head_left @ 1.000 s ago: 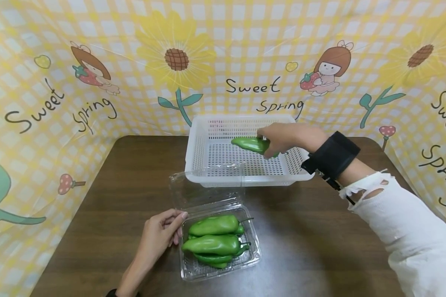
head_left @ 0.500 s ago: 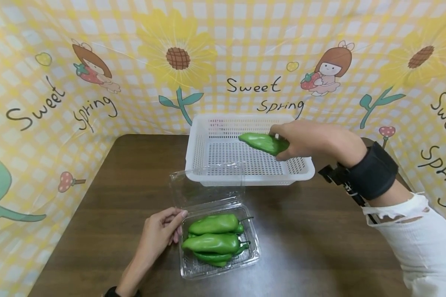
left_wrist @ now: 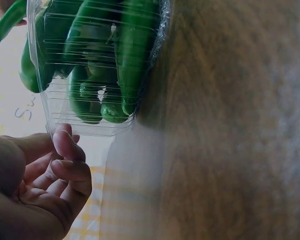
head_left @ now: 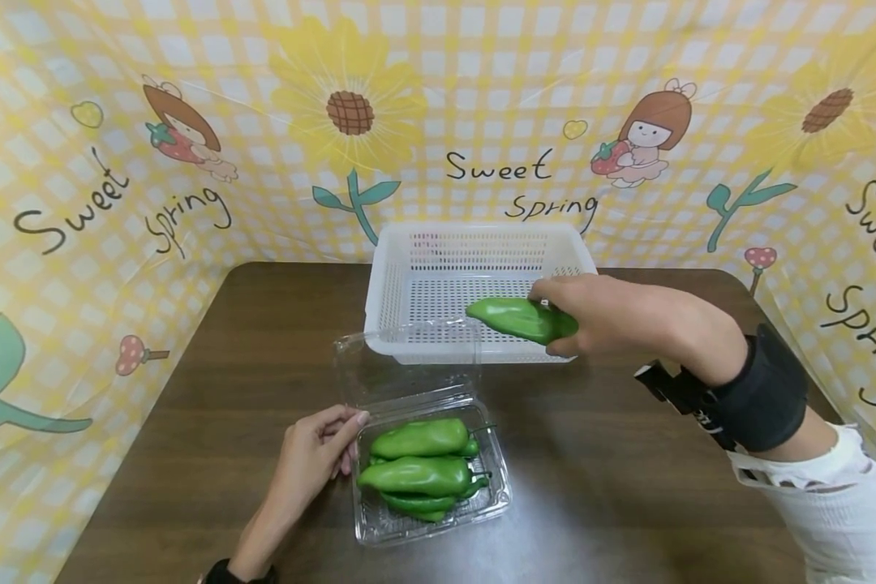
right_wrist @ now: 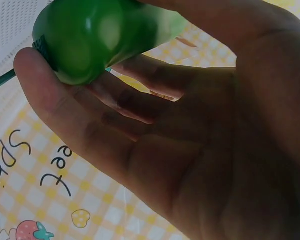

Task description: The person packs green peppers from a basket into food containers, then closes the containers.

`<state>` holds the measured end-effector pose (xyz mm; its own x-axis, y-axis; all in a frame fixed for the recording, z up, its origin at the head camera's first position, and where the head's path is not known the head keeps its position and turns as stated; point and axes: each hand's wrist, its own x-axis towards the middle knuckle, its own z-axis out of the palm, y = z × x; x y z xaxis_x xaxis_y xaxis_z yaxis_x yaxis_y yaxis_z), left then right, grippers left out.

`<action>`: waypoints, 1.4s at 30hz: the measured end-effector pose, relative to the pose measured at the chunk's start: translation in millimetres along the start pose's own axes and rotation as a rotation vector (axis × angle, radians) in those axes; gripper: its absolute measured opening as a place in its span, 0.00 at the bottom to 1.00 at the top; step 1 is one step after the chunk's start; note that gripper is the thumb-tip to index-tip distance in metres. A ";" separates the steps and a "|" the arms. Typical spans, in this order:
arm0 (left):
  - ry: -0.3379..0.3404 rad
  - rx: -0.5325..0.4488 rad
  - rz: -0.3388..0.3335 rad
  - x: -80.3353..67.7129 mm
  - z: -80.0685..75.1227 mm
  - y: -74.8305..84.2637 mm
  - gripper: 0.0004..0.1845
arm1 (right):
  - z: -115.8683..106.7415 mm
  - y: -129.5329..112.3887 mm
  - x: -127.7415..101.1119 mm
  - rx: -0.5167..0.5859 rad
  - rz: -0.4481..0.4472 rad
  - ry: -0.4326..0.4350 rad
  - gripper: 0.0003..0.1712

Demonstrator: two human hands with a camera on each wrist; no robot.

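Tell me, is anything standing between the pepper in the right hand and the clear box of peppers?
Partly. The clear box's raised lid stands at its far edge, between it and the held pepper in the right hand. From above the box is open, but already holds a pile of peppers.

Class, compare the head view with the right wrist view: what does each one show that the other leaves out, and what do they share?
Only the head view shows the left hand touching the edge of the clear clamshell box of green peppers on the brown table, and the whole white basket.

Only the right wrist view shows the palm side, with the fingers curled under the pepper.

Both show the right hand gripping one green pepper, some basket mesh, and the yellow checked backdrop.
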<state>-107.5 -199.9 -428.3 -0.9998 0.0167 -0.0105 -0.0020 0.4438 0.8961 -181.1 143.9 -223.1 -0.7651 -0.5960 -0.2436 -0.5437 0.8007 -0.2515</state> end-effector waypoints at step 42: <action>0.007 -0.009 0.003 0.5 2.2 -0.7 0.13 | 105.2 -71.7 5.1 -0.155 -0.316 -0.018 0.26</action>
<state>-108.0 -198.3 -429.9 -0.9999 0.0118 -0.0053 0.0003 0.4357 0.9001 -109.7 77.1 -304.8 -0.5449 -0.8159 -0.1933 -0.7999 0.5749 -0.1720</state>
